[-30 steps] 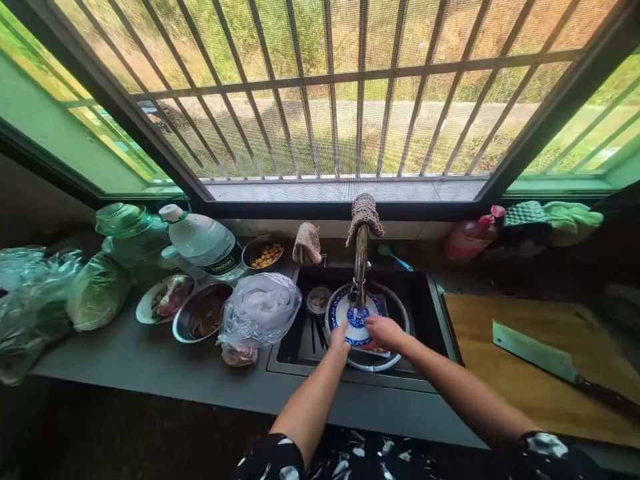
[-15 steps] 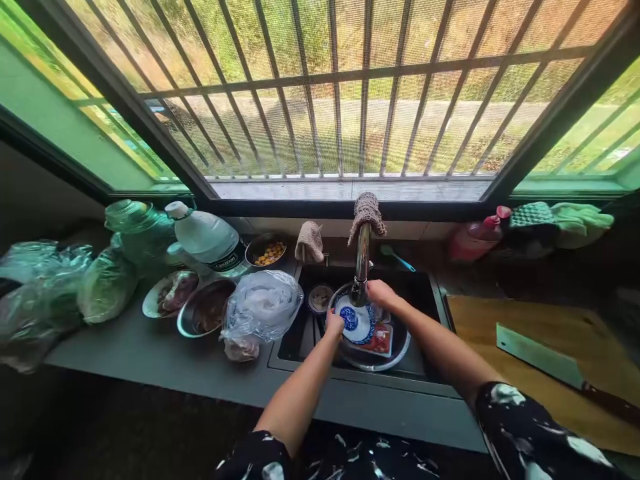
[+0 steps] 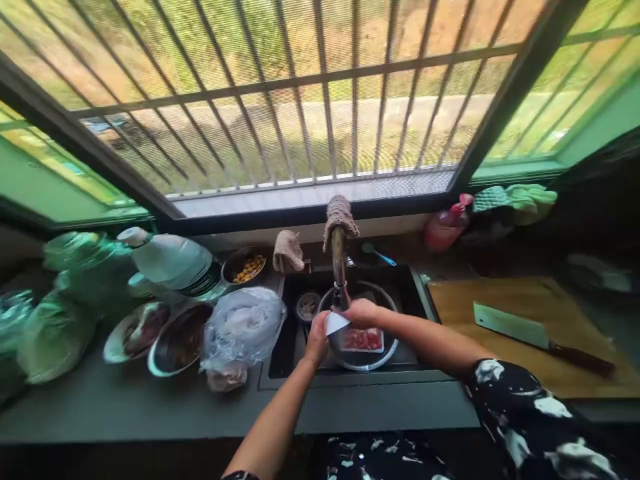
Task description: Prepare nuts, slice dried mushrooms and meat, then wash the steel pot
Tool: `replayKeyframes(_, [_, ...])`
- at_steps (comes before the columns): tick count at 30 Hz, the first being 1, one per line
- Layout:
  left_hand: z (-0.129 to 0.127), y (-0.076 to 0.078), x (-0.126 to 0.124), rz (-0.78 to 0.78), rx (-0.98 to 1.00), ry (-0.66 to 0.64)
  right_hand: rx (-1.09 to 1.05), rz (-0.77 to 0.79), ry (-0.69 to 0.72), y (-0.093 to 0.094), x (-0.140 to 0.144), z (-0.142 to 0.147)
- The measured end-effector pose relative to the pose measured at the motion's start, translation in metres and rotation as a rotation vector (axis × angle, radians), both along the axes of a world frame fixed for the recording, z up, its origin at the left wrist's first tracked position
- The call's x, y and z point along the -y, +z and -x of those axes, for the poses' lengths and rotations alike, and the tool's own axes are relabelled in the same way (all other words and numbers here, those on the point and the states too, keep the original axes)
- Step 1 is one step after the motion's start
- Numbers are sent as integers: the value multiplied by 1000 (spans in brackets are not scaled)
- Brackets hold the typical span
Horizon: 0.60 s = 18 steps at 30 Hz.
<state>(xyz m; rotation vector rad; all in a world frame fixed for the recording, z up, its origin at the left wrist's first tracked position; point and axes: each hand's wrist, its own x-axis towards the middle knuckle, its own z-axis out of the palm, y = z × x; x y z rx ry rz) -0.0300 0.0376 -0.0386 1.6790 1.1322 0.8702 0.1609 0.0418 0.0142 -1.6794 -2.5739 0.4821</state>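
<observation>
Both my hands are over the sink (image 3: 410, 283), under the tap (image 3: 340, 267): left hand (image 3: 318, 339) and right hand (image 3: 363, 312) each gripping the white plate (image 3: 336, 324), tilted on edge above the metal basin (image 3: 363, 363). A red-and-white tray (image 3: 363, 340) lies inside it. A cleaver (image 3: 510, 325) rests on the cutting board (image 3: 460, 303) at right.
</observation>
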Motion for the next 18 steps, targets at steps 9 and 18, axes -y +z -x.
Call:
replayKeyframes(9, [-34, -9, -4, 116, -588, -177, 193, 164, -608, 15, 54, -72])
replayKeyframes(18, [-4, 59, -8, 279, -152, -42, 116, 117, -872, -31, 80, -98])
